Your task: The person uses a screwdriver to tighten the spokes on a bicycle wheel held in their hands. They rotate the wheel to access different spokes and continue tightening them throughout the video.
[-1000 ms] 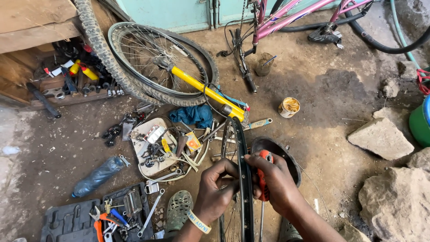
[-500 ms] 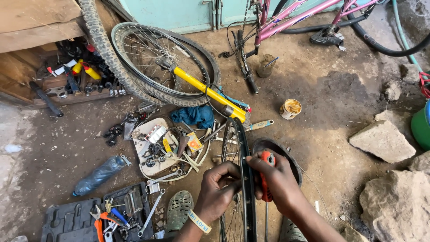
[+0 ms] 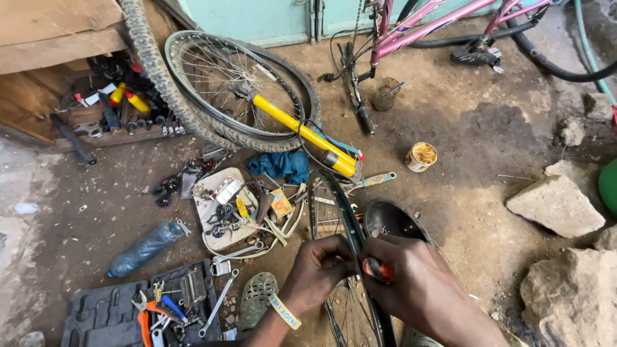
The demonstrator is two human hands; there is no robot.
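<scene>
**Both hands on a bare wheel rim**

The bicycle rim [image 3: 347, 238] stands upright on the dirt floor, low in the middle of the view. The left hand [image 3: 319, 270] curls its fingers around the rim's edge; the right hand [image 3: 421, 286] grips a red-handled tool [image 3: 378, 270] tight against it. A small yellow-orange carton [image 3: 281, 202] lies on the cluttered white tray [image 3: 209, 205] (just left of the rim). An open tin [image 3: 421, 156] of yellowish paste sits well apart.
</scene>
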